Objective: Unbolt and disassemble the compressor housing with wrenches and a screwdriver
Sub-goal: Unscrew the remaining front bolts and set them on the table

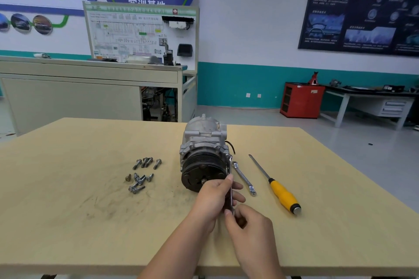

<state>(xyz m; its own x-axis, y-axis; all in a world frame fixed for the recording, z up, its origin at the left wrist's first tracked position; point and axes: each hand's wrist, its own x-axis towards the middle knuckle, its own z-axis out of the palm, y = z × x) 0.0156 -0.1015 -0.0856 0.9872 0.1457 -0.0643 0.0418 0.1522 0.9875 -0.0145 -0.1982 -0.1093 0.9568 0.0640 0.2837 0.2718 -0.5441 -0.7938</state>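
Both hands hold a wrench [229, 169] at the compressor [204, 154].
The compressor's long axis runs away across the table [68, 188], pulley facing the person. The wrench points up to its right flange, left hand [215, 197] gripping mid-shaft and right hand [249, 226] pinching the lower end.

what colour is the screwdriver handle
Yellow, with a black collar and a silver end cap on the screwdriver handle, seen in the head view.

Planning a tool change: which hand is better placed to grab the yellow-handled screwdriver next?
Probably the right hand: it pinches the slim silver wrench low down, nearest the yellow-handled screwdriver. The left hand grips the wrench beside the grey metal compressor.
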